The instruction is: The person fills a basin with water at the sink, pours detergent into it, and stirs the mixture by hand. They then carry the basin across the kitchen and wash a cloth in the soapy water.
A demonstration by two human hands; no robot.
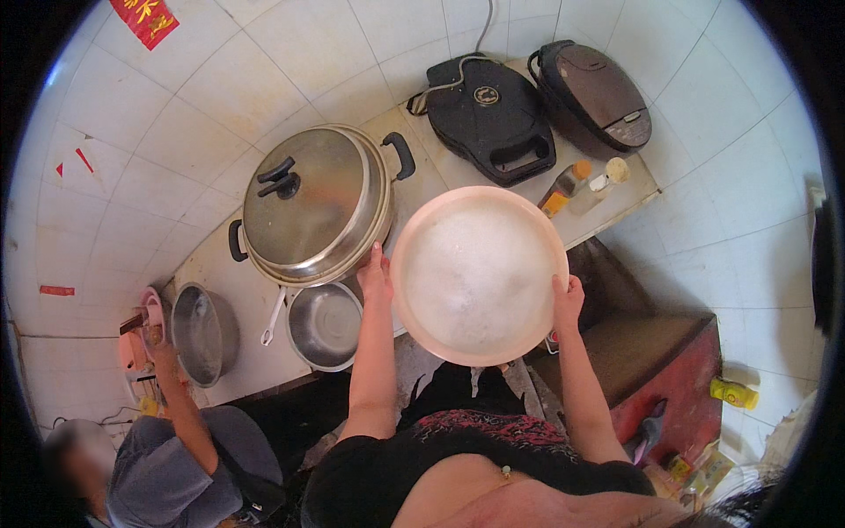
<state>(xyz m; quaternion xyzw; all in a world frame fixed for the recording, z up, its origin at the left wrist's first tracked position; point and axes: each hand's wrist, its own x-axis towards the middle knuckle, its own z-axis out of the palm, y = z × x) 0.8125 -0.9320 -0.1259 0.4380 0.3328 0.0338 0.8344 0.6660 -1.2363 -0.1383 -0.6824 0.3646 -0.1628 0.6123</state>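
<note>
A wide pink plastic basin [399, 297] is held out in front of me, filled with white suds [478, 280]. On its left rim sits my left hand [375, 274], thumb pointing up. My right hand [568, 300] grips the opposite rim. Just beyond my left hand stands a large lidded metal steamer pot [310, 198] with black handles. A metal saucepan [325, 327] with a long pale handle rests near my left wrist. The underside of the basin is hidden.
A co-worker [178, 455] at the left reaches toward a pink container [152, 307]. Beside it a metal bowl [201, 333] rests on the counter [261, 373]. Farther back are a black electric griddle [488, 119], a rice cooker [597, 99], a sauce bottle [566, 188] and a jar [607, 177].
</note>
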